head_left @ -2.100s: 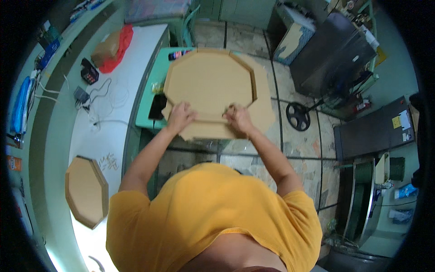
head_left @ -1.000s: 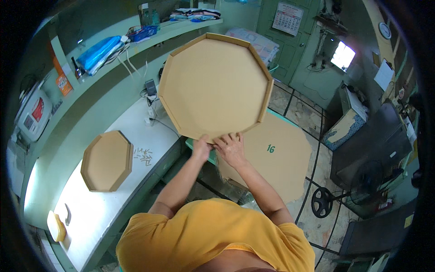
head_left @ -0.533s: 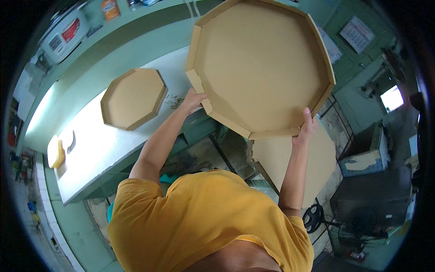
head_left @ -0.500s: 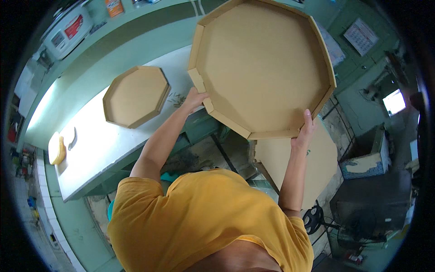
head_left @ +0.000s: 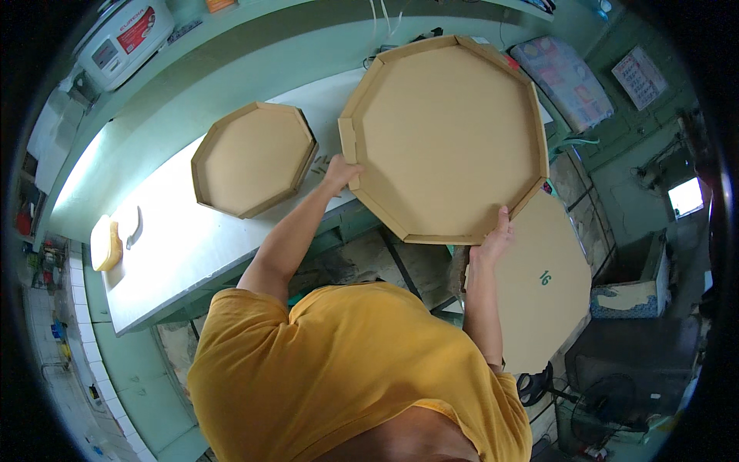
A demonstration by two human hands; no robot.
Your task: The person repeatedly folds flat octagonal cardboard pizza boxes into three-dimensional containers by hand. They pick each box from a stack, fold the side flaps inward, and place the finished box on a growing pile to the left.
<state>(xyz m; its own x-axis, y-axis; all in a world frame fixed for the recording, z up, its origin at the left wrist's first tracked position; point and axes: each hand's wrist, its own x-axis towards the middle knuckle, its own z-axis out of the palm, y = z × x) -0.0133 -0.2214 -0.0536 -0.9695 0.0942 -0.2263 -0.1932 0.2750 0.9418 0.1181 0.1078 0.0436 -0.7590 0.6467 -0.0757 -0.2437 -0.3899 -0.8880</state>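
Observation:
A large octagonal cardboard tray (head_left: 446,138) with low folded walls is held up in front of me, its open side facing me. My left hand (head_left: 339,174) grips its lower left wall, thumb inside the rim. At the lower right edge my right hand (head_left: 493,240) is closed on the wall, thumb up along the rim. Left of it, a smaller octagonal cardboard tray (head_left: 252,159) lies on the white counter (head_left: 173,246). Small loose pieces (head_left: 322,165) lie between the two trays, too small to make out.
A flat cardboard octagon (head_left: 531,300) lies below my right forearm. On the counter's left end are a yellowish block (head_left: 108,244) and a curved white object (head_left: 133,228). A white appliance (head_left: 123,42) stands on the shelf above; a patterned bundle (head_left: 566,81) rests at the back right.
The large tray has come down in the view and slightly left at its right side, with both hands still on it. My view has shifted, showing more of the back wall.

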